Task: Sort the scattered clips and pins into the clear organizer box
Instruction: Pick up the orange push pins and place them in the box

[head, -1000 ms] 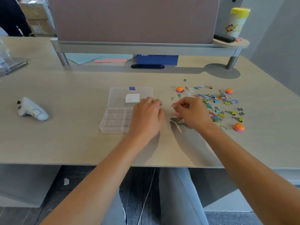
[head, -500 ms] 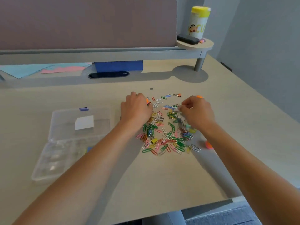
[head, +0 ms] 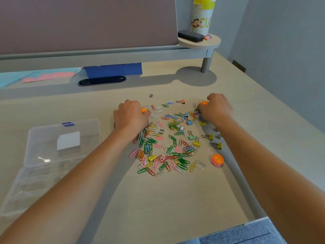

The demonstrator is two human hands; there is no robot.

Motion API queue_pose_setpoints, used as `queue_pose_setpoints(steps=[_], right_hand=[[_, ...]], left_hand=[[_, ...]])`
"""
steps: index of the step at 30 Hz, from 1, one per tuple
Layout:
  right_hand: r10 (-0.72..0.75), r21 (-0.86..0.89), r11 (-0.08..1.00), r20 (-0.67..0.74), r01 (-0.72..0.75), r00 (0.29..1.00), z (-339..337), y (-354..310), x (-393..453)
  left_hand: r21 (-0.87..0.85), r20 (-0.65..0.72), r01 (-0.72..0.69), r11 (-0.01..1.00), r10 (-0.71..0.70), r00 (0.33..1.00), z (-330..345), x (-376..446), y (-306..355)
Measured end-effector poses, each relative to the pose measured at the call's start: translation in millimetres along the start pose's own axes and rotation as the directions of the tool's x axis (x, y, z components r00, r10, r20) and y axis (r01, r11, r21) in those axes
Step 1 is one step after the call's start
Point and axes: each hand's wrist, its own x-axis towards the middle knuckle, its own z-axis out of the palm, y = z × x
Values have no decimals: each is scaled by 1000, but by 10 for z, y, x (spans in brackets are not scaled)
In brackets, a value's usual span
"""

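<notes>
Clips and pins lie spread across the desk in the head view, a bright jumble of coloured paper clips with a few binder clips toward the right edge and an orange dome pin sitting apart at the near right. The left hand is down at the far-left rim of the heap, knuckles up, fingers curled under beside an orange pin; whether that grip has anything in it I cannot tell from here. The right hand is on the far-right rim, fingers curled against another orange pin, and again the fingertips are hidden, so I cannot say if it holds one. This looks like a gathering move, both hands bracketing the pile. To do it well, sweep inward with the sides of the hands low on the desk so thin clips do not slip underneath, and keep the round pins ahead of the fingers since they may roll. Separating by kind first, then carrying small pinches over, should beat one big scoop. The clear organizer box waits well to the left, lid flung open with a white label on it, and its compartments look mostly empty, though the glare makes that hard to judge. One small grey staple-like piece sits alone beyond the heap, easy to miss.
</notes>
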Motion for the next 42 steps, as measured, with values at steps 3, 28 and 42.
queue_pose_setpoints(steps=[3, 28, 42], right_hand=[[-13, -9, 1000, -7, 13, 1000, 12, 5, 29], [65, 476, 879, -91, -14, 994, -430, 1008, -1288], [37, 511, 859, -82, 10, 996, -387, 1074, -1402]], left_hand=[[5, -6, 4, 1000, -4, 1000, 17, 25, 7], [-388, 245, -641, 662, 745, 621, -202, -1467, 1039], [-433, 173, -630, 645, 745, 644, -112, -1471, 1053]])
